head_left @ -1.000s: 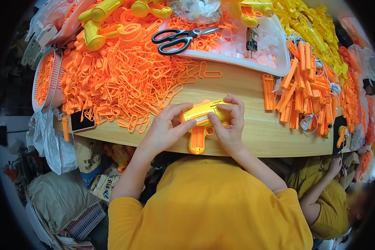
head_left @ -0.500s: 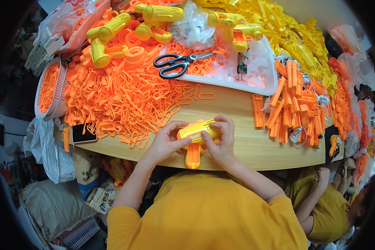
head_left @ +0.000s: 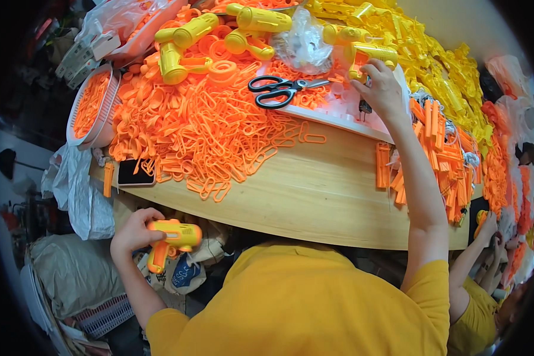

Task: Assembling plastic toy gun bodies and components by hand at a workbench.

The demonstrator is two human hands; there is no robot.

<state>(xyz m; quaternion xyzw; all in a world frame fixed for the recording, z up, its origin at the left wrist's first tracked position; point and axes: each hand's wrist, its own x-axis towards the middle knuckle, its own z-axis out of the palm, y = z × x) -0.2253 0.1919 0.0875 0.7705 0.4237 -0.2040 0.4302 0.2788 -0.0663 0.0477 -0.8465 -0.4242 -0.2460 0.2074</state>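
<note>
Off the table's near left edge, my left hand (head_left: 137,232) grips a yellow and orange toy gun (head_left: 183,234), its orange handle pointing down. My right arm stretches far across the table. There my right hand (head_left: 382,89) has its fingers closed at the handle of another yellow toy gun (head_left: 374,53), beside the white tray; its fingertips are partly hidden. More yellow toy guns, among them one at the back (head_left: 264,19) and one at the left (head_left: 175,62), lie on the orange parts.
A large heap of orange plastic parts (head_left: 178,124) covers the table's left. Black-handled scissors (head_left: 282,92) rest by the white tray (head_left: 338,126). Orange pieces with wires (head_left: 442,142) and yellow shells (head_left: 439,71) lie right. A phone (head_left: 136,172) sits near the edge. Another person's arm (head_left: 466,267) is at right.
Both hands held one toy gun in front of me. My left hand has carried it left, off the table edge; my right hand has let go and reached to another gun.
</note>
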